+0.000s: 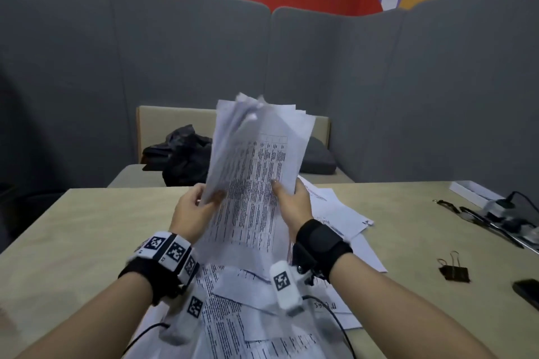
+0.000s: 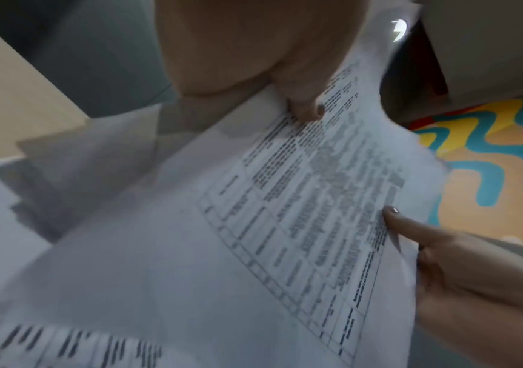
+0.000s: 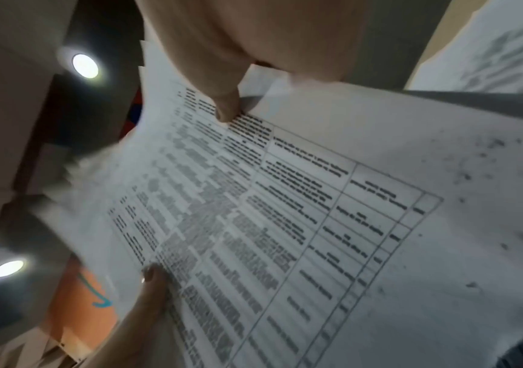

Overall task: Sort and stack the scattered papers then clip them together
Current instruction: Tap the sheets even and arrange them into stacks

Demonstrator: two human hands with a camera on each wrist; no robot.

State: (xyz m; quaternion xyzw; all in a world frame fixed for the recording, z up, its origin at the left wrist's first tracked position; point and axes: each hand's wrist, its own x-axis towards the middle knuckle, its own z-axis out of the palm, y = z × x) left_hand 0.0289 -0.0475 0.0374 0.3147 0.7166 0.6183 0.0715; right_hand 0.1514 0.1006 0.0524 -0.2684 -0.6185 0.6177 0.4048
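Observation:
I hold a bundle of printed papers (image 1: 253,160) upright above the table, its top sheets uneven and fanned. My left hand (image 1: 194,207) grips its left edge, thumb on the front sheet. My right hand (image 1: 291,198) grips the right edge, thumb pressed on the printed table. In the left wrist view the left thumb (image 2: 304,109) lies on the papers (image 2: 253,224). The right wrist view has the right thumb (image 3: 226,107) on the same sheet (image 3: 285,211). More loose papers (image 1: 256,315) lie scattered on the table beneath my wrists. A black binder clip (image 1: 454,271) rests on the table at the right.
The beige table (image 1: 87,227) carries cables and a white box (image 1: 478,195) at the far right, and a dark phone (image 1: 528,291) by the right edge. Beyond it is a bench with a black bag (image 1: 180,154) and grey padded walls.

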